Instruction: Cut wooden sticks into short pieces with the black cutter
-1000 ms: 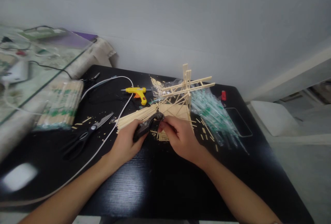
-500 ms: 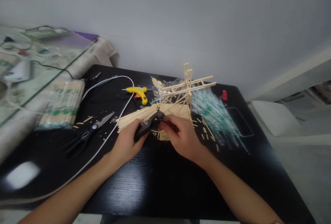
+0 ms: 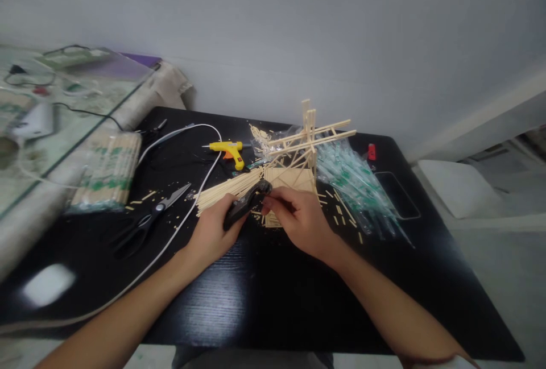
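Note:
My left hand [image 3: 217, 227] is wrapped round a black pliers-like tool [image 3: 244, 205], its head pointing up and to the right. Close by on the right, my right hand [image 3: 302, 218] is closed in a pinch near the tool's head; whatever sits between its fingertips is hidden. Just beyond both hands lies a fan of thin wooden sticks [image 3: 232, 185]. Beside it is a flat panel of sticks [image 3: 294, 178], partly covered by my right hand. Behind the panel stands a frame of glued-looking sticks [image 3: 310, 140], with long pieces jutting to the right.
Left of my hands lie black-handled scissors [image 3: 147, 224], a white cable [image 3: 177, 229] and a wrapped stick bundle [image 3: 106, 170]. A yellow glue gun [image 3: 230, 152] rests farther back. To the right are green-and-clear plastic wrappers [image 3: 354, 181], a phone-like dark slab [image 3: 397, 195] and a red object [image 3: 372, 152].
The camera view has shifted slightly. Both hands keep nearly the same pose, the tool still in my left hand and my right fingers beside its head.

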